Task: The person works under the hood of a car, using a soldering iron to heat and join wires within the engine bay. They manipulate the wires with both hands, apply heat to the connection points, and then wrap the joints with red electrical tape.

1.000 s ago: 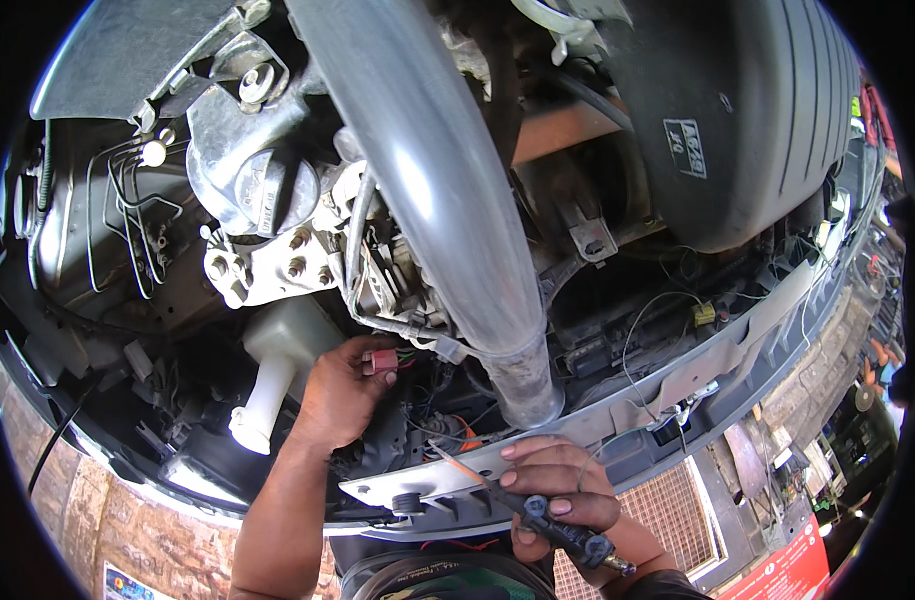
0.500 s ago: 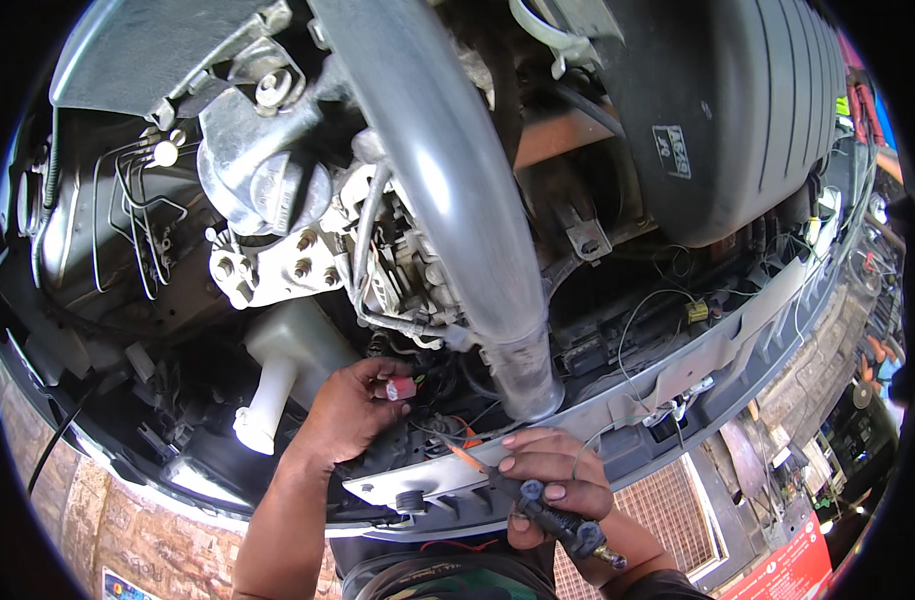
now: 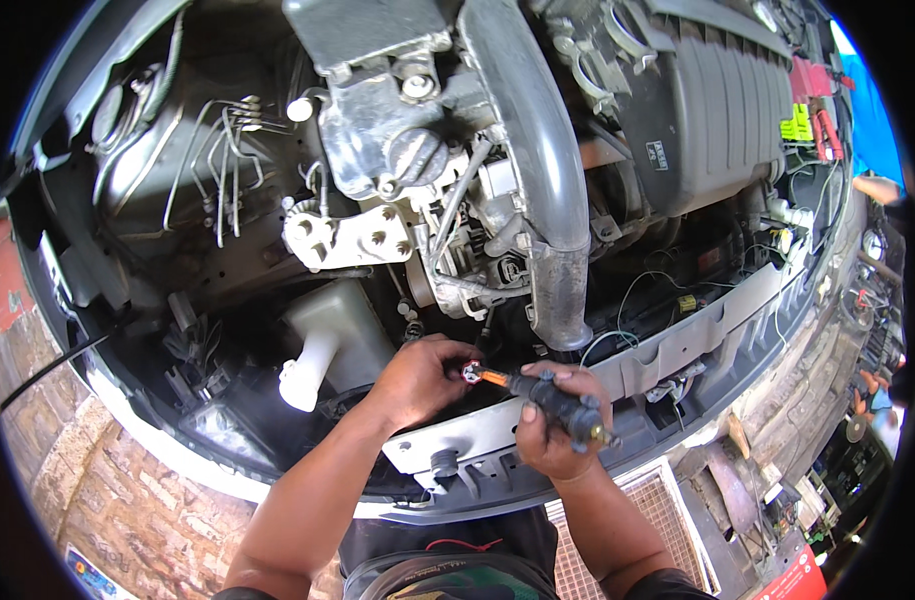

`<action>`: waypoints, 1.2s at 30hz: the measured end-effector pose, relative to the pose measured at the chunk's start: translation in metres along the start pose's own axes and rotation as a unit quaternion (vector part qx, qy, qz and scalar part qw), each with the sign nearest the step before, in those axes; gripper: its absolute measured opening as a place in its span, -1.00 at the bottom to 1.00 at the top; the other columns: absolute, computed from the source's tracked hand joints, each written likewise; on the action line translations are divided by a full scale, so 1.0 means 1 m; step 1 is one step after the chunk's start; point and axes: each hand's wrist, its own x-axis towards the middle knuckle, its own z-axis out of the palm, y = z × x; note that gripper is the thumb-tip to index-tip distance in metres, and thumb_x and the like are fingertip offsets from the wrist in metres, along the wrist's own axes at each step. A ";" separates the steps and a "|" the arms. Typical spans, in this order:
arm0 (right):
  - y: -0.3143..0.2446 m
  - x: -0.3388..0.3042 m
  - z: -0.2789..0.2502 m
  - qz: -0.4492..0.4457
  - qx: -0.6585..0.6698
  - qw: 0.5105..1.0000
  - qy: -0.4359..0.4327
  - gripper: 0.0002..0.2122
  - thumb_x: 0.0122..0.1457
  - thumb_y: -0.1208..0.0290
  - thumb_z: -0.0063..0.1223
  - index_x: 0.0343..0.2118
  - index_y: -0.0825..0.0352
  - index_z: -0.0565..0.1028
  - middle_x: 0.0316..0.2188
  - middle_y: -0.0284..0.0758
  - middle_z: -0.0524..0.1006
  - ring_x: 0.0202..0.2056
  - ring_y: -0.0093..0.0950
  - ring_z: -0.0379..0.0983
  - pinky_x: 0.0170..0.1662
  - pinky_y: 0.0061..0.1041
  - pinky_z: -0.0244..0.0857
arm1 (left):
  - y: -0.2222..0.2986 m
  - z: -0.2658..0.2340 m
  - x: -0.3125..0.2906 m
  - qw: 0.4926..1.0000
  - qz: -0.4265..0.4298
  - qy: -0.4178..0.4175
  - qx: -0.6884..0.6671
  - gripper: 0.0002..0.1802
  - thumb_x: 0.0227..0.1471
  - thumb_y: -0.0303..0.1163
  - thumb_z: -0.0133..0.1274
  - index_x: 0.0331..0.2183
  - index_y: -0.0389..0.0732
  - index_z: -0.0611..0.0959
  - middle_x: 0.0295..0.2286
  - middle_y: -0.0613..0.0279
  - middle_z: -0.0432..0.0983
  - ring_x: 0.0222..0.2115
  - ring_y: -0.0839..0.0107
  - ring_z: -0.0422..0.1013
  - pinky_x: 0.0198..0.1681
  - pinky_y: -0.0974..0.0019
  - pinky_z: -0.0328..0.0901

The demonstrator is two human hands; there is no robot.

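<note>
Engine bay (image 3: 157, 215) gaping, L hand (image 3: 422, 385) pinching connector (image 3: 470, 372), R hand (image 3: 557, 460) gripping dark tool (image 3: 562, 407), orange tip (image 3: 494, 378) prob. testing; next move's needing steady aim.

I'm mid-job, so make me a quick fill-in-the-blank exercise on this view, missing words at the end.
1. The left hand holds a connector, while the right hand holds a dark tool with a slim shaft coloured ____.
2. The pale tank has a neck coloured ____.
3. In the picture, the ribbed housing lies to the ____ of the curved pipe.

Missing words: orange; white; right.
</note>
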 end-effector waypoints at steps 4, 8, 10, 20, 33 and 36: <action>0.004 -0.005 0.005 0.003 -0.031 0.999 0.012 -0.58 0.08 0.54 0.22 0.01 0.35 0.36 -0.31 -0.13 0.67 -0.32 -0.18 0.67 -0.18 -0.26 0.56 | 0.000 0.000 0.000 1.000 0.014 0.017 0.022 -0.58 -0.03 -0.40 0.34 -0.06 -0.15 0.81 -0.19 -0.06 0.70 -0.16 0.03 0.63 -0.01 0.11 0.50; 0.003 -0.005 0.007 0.016 -0.061 0.998 0.005 -0.60 0.07 0.55 0.26 -0.01 0.35 0.42 -0.26 -0.18 0.67 -0.27 -0.19 0.68 -0.15 -0.24 0.56 | -0.001 -0.002 0.000 0.999 0.027 0.022 0.033 -0.54 -0.05 -0.42 0.34 -0.03 -0.19 0.80 -0.15 -0.07 0.72 -0.14 0.06 0.66 0.01 0.14 0.51; 0.002 -0.004 0.007 0.017 -0.058 0.998 -0.002 -0.59 0.07 0.57 0.27 0.00 0.35 0.42 -0.24 -0.18 0.67 -0.25 -0.19 0.68 -0.13 -0.24 0.56 | -0.004 0.000 0.001 0.998 0.037 0.025 0.044 -0.55 -0.05 -0.43 0.35 -0.03 -0.18 0.80 -0.17 0.00 0.74 -0.17 0.16 0.67 -0.02 0.19 0.52; 0.003 -0.006 0.008 0.014 -0.078 0.997 -0.004 -0.63 0.15 0.59 0.26 0.01 0.38 0.42 -0.21 -0.18 0.66 -0.22 -0.26 0.67 -0.10 -0.31 0.55 | -0.006 0.000 0.005 0.996 0.056 0.012 0.061 -0.54 -0.03 -0.36 0.36 -0.02 -0.17 0.80 -0.14 -0.03 0.75 -0.13 0.14 0.69 0.03 0.19 0.52; 0.007 -0.008 0.006 -0.008 -0.107 0.994 -0.025 -0.65 0.16 0.59 0.27 0.00 0.40 0.43 -0.20 -0.17 0.66 -0.19 -0.29 0.65 -0.05 -0.34 0.52 | -0.009 0.000 0.006 0.993 0.086 0.022 0.073 -0.52 -0.04 -0.35 0.38 -0.01 -0.18 0.80 -0.12 -0.02 0.75 -0.11 0.13 0.69 0.04 0.19 0.52; 0.005 -0.008 0.003 -0.004 -0.071 0.997 -0.029 -0.64 0.22 0.60 0.22 0.05 0.41 0.40 -0.19 -0.18 0.67 -0.17 -0.38 0.65 -0.03 -0.41 0.52 | -0.009 0.000 0.007 0.994 0.078 0.020 0.075 -0.51 -0.04 -0.35 0.38 -0.01 -0.19 0.79 -0.11 -0.03 0.75 -0.10 0.13 0.68 0.05 0.19 0.52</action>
